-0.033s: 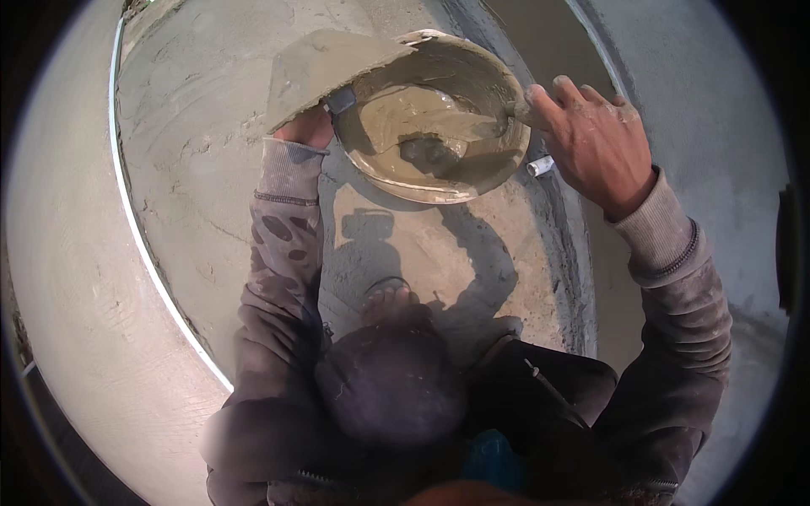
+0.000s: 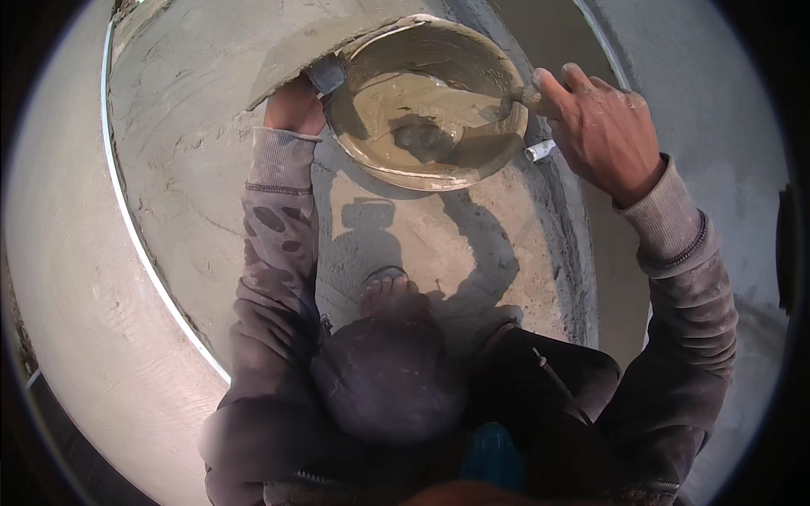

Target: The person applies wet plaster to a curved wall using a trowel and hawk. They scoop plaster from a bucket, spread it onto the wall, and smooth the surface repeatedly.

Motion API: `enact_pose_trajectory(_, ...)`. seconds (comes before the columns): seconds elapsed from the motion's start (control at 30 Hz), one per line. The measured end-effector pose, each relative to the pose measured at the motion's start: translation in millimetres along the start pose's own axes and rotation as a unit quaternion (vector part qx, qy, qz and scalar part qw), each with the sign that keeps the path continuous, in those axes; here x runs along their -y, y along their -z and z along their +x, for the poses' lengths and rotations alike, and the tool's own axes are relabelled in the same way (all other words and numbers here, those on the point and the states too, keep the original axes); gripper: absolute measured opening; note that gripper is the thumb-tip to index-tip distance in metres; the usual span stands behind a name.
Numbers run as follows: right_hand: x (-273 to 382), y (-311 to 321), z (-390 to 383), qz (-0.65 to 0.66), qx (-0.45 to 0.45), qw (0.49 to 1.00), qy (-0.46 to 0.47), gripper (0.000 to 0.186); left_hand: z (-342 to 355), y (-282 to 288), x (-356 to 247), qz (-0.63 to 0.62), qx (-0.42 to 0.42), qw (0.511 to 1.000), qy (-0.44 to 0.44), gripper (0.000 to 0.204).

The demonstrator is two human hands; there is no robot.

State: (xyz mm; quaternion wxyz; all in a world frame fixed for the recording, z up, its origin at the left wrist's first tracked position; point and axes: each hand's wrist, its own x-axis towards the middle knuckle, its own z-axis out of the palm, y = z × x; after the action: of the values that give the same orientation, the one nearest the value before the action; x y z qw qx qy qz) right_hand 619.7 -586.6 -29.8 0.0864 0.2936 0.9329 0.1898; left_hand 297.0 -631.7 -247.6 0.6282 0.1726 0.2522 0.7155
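Observation:
A round bucket (image 2: 384, 173) coated in mortar stands in front of me, with wet grey-brown mortar (image 2: 384, 105) inside. My left hand (image 2: 295, 108) is closed beneath a flat, mortar-covered plastering hawk (image 2: 291, 59) at the bucket's left rim. The hawk is tilted, and a dark block at its underside shows beside the hand; most of the fingers are hidden. At the right rim, my right hand (image 2: 603, 135) grips the handle of a trowel (image 2: 538, 99). Its blade reaches into the bucket and is partly lost in the mortar.
A small white pipe stub (image 2: 540, 150) lies just right of the bucket. Smooth wet mortar covers the ground (image 2: 181, 169) on the left, bordered by a pale curved strip (image 2: 133, 223). A trough-like channel (image 2: 620, 278) runs along the right. My bare foot (image 2: 388, 291) is below the bucket.
The hawk has tipped to a more edge-on angle, showing less of its face. In the picture, the bucket sits slightly higher. Both hands keep their hold.

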Motion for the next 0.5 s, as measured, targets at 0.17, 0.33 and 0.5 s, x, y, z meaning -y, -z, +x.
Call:
enact_pose_trajectory(0.17,-9,-18,-36,-0.042,0.045,0.997,-0.045,0.047,14,-36,36,0.490,-0.051,0.848,-0.197,0.030)
enact_pose_trajectory(0.33,4,-32,-38,-0.029,0.151,0.984,-0.090,0.041,18,-43,43,0.452,-0.205,0.835,-0.235,0.027)
enact_pose_trajectory(0.5,3,-40,-21,-0.117,0.108,0.985,-0.069,0.031,18,-35,43,0.718,-0.143,0.558,-0.390,0.030)
